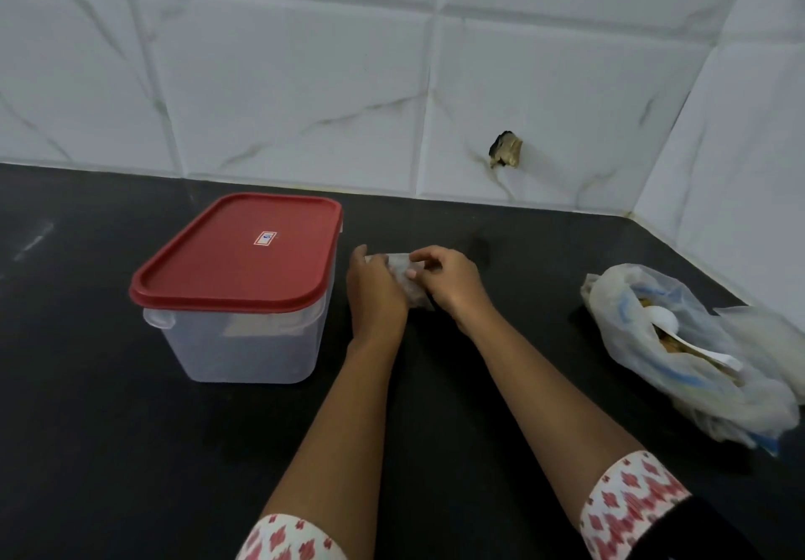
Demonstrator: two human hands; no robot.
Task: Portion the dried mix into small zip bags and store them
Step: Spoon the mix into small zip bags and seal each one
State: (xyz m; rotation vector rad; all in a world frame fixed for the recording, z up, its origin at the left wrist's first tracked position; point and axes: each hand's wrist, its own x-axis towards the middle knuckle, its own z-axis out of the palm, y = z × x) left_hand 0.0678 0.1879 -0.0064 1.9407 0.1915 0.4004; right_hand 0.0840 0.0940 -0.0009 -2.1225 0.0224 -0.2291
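A small clear zip bag (403, 274) with brownish dried mix lies on the black counter (109, 428) between my hands. My left hand (375, 293) holds its left side, fingers curled over the top edge. My right hand (448, 282) pinches the bag's upper right edge with thumb and fingers. To the left stands a clear plastic container (244, 341) with a red lid (239, 250) shut on it. At the right lies a large crumpled plastic bag (688, 354) of dried mix, a white spoon (666, 322) lying in its mouth.
White marble-look tiles form the back wall and the right wall, meeting in a corner at the far right. A chipped hole (506, 149) shows in the back wall tile. More crumpled plastic (766, 328) lies by the right wall.
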